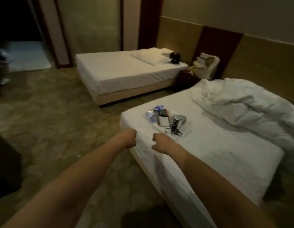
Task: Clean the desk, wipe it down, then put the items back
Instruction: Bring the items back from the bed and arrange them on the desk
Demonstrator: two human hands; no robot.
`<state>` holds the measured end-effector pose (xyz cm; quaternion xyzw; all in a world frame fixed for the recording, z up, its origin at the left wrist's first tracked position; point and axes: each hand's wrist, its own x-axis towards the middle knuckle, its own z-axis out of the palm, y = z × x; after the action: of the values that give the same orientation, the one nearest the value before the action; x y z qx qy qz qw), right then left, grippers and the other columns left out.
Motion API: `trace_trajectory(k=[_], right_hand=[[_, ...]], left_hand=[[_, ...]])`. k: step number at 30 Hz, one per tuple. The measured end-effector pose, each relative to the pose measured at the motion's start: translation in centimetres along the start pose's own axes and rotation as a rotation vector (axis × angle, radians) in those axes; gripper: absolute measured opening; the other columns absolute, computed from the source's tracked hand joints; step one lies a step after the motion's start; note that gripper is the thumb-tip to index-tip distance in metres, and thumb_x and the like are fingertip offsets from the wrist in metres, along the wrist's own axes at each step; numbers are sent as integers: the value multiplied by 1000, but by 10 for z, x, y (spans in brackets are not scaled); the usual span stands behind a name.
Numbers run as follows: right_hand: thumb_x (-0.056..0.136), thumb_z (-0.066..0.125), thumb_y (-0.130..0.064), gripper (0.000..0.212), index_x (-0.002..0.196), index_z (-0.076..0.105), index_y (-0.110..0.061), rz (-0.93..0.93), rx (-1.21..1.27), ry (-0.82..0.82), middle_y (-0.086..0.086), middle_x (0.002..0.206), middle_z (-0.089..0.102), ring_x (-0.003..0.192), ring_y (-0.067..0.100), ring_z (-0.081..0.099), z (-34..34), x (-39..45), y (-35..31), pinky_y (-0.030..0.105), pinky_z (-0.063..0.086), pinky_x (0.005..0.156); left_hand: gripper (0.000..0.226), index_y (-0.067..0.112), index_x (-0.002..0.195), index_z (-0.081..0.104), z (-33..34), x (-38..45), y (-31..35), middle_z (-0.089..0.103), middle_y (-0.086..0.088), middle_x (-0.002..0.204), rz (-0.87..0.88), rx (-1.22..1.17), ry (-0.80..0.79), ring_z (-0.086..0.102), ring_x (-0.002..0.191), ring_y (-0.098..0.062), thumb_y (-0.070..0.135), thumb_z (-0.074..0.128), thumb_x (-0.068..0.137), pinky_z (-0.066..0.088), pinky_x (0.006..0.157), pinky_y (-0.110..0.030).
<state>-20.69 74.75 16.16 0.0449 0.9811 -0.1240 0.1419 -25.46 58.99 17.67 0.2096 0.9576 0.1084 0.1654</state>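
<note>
Both arms are stretched over the near bed [200, 145]. Left hand [128, 139] and right hand [161, 143] are seen from behind, fingers curled under and hidden; whether anything is held cannot be told. Beyond them on the sheet a small heap is seen: hair dryer [179, 120] with tangled cord, crumpled wrappers [152, 113], blurred dark items. No desk is framed.

Vantage: head-worn wide-angle camera, standing at the foot corner of the near bed [200, 145].
Facing: forward and down, across the near bed toward the headboard wall.
Nearness: forearms fill the foreground; far bed [120, 74] lies well beyond.
</note>
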Motion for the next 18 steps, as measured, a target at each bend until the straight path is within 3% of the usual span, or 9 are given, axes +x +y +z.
trace_trajectory(k=[8,18], right_hand=[[91,55,-16,38,125,49,-1,254,139,-11,17,132,49,120,28,47,-3,18,100,29,38,92],[93,52,-18,40,129,46,-3,506,263,-3,18,135,48,122,29,48,-30,143,163,31,39,95]], left_hand=[[32,9,122,54,33,104,67,54,-11,126,222,141,-132,53,112,-25,19,51,92,45,93,-31],[31,7,119,58,11,280,72,56,-12,124,324,76,-173,54,112,-25,16,52,90,43,92,-28]])
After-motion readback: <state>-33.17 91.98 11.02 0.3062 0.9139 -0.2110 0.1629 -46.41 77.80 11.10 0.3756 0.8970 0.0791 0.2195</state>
